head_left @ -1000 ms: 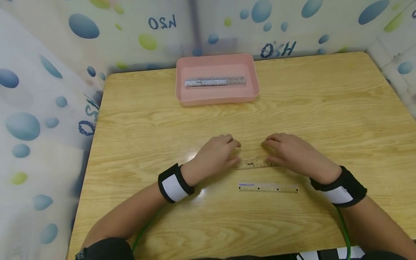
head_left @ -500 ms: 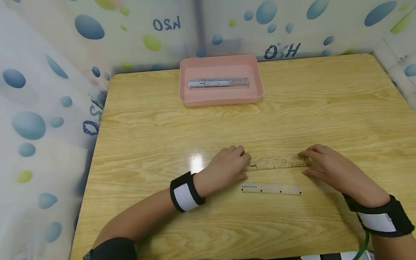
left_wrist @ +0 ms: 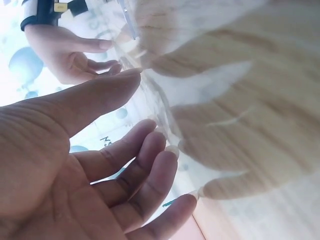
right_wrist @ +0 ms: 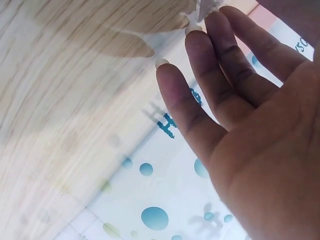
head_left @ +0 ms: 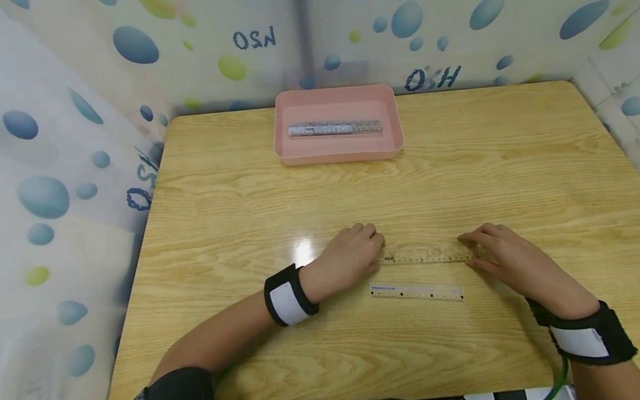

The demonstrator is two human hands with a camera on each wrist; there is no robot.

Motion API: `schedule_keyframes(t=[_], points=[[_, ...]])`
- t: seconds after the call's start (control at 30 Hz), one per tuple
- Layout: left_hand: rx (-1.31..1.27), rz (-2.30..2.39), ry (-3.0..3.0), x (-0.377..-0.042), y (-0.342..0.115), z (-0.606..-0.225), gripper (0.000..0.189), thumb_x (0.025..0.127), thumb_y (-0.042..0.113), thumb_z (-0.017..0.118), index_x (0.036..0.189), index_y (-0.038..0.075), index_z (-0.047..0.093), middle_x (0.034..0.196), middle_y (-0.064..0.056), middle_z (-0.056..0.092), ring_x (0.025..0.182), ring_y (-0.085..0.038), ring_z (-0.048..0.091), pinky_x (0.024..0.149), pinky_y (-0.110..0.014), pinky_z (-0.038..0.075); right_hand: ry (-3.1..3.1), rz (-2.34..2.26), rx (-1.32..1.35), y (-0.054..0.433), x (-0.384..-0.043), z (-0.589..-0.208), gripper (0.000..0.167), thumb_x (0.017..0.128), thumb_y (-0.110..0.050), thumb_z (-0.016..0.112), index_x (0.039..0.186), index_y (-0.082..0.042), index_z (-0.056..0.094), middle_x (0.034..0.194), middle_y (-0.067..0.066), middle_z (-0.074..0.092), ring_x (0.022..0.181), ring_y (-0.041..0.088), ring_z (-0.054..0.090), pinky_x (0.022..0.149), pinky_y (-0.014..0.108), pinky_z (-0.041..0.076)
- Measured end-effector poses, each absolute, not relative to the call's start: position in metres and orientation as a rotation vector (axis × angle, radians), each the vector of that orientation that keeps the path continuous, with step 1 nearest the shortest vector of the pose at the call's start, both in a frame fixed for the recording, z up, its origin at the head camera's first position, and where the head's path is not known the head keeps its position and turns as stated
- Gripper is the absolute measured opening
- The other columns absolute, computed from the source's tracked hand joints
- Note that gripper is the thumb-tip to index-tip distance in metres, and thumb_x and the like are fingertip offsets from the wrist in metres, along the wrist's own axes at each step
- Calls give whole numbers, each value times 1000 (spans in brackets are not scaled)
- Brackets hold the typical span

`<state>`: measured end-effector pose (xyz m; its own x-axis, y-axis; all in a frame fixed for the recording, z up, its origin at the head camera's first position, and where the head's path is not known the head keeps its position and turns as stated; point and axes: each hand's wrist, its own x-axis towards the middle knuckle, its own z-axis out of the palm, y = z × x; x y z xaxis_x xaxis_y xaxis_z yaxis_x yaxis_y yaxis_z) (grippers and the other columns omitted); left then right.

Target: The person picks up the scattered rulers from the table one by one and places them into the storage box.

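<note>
A clear ruler with cut-out shapes [head_left: 425, 255] lies low over the table, long side left to right. My left hand [head_left: 347, 255] holds its left end, thumb on the near edge and bent fingers on the far edge. At its other end my right hand [head_left: 500, 255] has thumb and fingers around the tip. In the right wrist view, a corner of clear plastic [right_wrist: 205, 8] meets the fingertips of the right hand [right_wrist: 240, 110]. Nearer the person, a second clear ruler [head_left: 417, 291] with blue print lies flat, untouched by either hand.
A pink tray [head_left: 340, 158] stands at the back of the wooden table [head_left: 225, 183] against the patterned wall covering. Inside it lie clear rulers [head_left: 320, 128], overlapping. Green cables run from the black wristbands, the right one [head_left: 585, 333] near the table's front edge.
The right hand has slid right from the ruler's middle to its right end. The left hand has shifted slightly at the left end. Over the last half second the ruler has levelled slightly.
</note>
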<state>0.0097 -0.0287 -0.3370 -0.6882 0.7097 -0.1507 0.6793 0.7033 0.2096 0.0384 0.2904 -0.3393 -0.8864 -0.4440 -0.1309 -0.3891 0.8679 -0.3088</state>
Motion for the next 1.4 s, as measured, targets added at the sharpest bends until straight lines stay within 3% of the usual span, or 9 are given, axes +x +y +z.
schedule_keyframes(t=[0.13, 0.37, 0.6, 0.8, 1.0, 1.27, 1.4], points=[[1109, 215, 2694, 10, -29, -337, 26, 98, 28, 74, 118, 13, 71, 110, -1, 67, 99, -18, 62, 82, -31, 53, 2844, -412, -644, 290, 38, -340, 41, 86, -12, 83, 124, 0, 71, 110, 14, 69, 99, 34, 66, 80, 53, 56], [1107, 219, 2689, 12, -29, -336, 24, 98, 30, 74, 115, 14, 71, 110, 0, 67, 99, -18, 62, 84, -31, 54, 2853, -422, -675, 290, 37, -341, 35, 84, -11, 85, 117, -4, 73, 108, 12, 67, 91, 26, 65, 70, 41, 53], [1138, 195, 2706, 12, -30, -337, 22, 99, 29, 73, 114, 14, 72, 108, 0, 68, 97, -17, 63, 81, -30, 53, 2880, -451, -640, 288, 38, -342, 29, 84, -13, 85, 109, -6, 73, 104, 7, 72, 94, 27, 70, 77, 47, 58], [1184, 164, 2729, 13, -32, -339, 18, 99, 28, 71, 109, 14, 72, 102, 0, 67, 90, -16, 62, 78, -29, 52, 2847, -521, -588, 286, 36, -341, 14, 90, -11, 80, 103, -12, 74, 90, -7, 71, 81, 7, 66, 67, 32, 55], [1258, 103, 2812, 16, -33, -341, 13, 99, 26, 69, 100, 14, 71, 94, 1, 67, 82, -14, 62, 72, -27, 52, 2843, -695, -685, 287, 36, -342, 18, 92, -2, 75, 105, -14, 77, 90, -10, 64, 76, -6, 56, 61, 23, 50], [1259, 79, 2829, 18, -36, -341, 23, 96, 36, 74, 103, 14, 67, 97, 3, 66, 86, -14, 63, 76, -28, 53, 2593, -1010, -509, 281, 35, -337, 16, 106, -9, 58, 114, -5, 71, 67, -8, 58, 51, 4, 54, 46, 28, 50], [1242, 78, 2811, 19, -37, -340, 28, 96, 39, 74, 107, 14, 68, 100, 2, 66, 88, -14, 64, 78, -29, 54, 2496, -1119, -457, 274, 31, -336, 20, 109, -13, 55, 116, -3, 70, 62, -6, 58, 48, 11, 56, 45, 31, 52]])
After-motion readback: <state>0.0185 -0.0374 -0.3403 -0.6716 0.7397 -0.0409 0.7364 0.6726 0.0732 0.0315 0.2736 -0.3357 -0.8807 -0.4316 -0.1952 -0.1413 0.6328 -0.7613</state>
